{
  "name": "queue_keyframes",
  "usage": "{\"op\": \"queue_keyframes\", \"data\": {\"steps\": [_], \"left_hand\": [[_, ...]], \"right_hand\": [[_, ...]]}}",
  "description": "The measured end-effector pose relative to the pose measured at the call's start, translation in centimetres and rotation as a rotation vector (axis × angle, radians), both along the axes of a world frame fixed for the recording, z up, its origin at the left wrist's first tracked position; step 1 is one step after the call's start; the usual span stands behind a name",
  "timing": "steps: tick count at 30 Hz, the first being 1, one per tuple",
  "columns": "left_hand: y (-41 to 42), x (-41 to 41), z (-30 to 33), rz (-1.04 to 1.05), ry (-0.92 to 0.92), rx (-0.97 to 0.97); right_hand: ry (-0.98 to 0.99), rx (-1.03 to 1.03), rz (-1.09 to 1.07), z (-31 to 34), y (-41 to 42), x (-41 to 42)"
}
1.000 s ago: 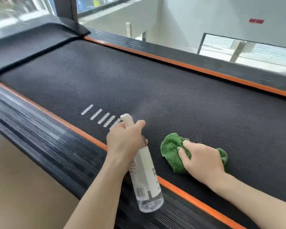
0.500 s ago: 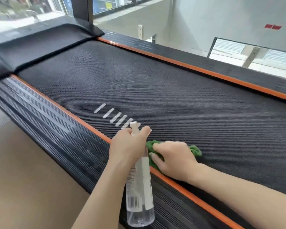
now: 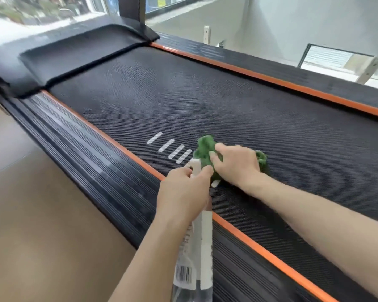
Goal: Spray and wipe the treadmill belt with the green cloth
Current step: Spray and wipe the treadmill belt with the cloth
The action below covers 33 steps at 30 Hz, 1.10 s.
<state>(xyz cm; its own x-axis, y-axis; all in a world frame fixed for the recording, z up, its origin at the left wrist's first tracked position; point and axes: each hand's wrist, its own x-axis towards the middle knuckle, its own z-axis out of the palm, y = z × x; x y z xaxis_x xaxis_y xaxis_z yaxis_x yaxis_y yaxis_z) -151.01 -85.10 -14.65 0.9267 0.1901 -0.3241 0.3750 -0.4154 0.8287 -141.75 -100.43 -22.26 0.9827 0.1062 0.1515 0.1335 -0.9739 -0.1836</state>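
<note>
Fingers (image 3: 224, 149) of the right hand (image 3: 238, 164) are curling over the green cloth (image 3: 205, 149), pressing it onto the treadmill belt (image 3: 227, 101) just inside the near orange edge strip (image 3: 260, 251), with open belt stretching beyond toward the far strip. The left hand (image 3: 183, 192) is gripping the spray bottle (image 3: 196, 258) by its neck. The bottle's label is showing a barcode; its other print is unreadable, and its base is getting cut off by the frame.

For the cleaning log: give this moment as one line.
left hand: holds spray bottle | right hand: presses green cloth on belt | cloth: beside white stripes
</note>
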Motion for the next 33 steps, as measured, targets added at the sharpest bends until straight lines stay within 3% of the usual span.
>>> {"op": "queue_keyframes", "data": {"steps": [4,8,11,14,16,24,29,31,33], "left_hand": [[-1.5,0.5,-0.3,-0.028,0.019,-0.052],[-2.0,0.3,-0.1,-0.054,0.032,-0.042],[-1.5,0.6,-0.3,-0.023,0.038,-0.062],[-1.3,1.0,-0.2,-0.002,0.05,-0.047],[-1.3,1.0,-0.1,0.002,0.042,-0.058],[-0.5,0.7,0.9,0.007,-0.015,-0.037],[-0.9,0.2,0.8,-0.012,-0.002,-0.064],[-1.0,0.2,0.4,-0.019,0.003,-0.049],[-1.2,0.2,0.3,-0.023,0.018,-0.052]], "right_hand": [[-0.016,0.045,0.304,0.3,-2.7,-9.8],[-0.053,-0.049,0.502,-0.2,-3.9,-7.9],[-0.134,-0.053,0.327,-0.2,-0.9,-2.7],[-0.02,-0.03,0.03,-0.2,2.9,2.2],[0.011,-0.063,-0.019,0.0,3.8,2.9],[-0.051,-0.002,0.487,0.3,-3.5,-9.3],[-0.065,-0.108,0.768,0.5,-5.3,-7.2],[-0.149,-0.17,0.57,0.4,-5.4,-2.7],[-0.133,-0.095,0.153,0.7,-5.9,1.9]]}}
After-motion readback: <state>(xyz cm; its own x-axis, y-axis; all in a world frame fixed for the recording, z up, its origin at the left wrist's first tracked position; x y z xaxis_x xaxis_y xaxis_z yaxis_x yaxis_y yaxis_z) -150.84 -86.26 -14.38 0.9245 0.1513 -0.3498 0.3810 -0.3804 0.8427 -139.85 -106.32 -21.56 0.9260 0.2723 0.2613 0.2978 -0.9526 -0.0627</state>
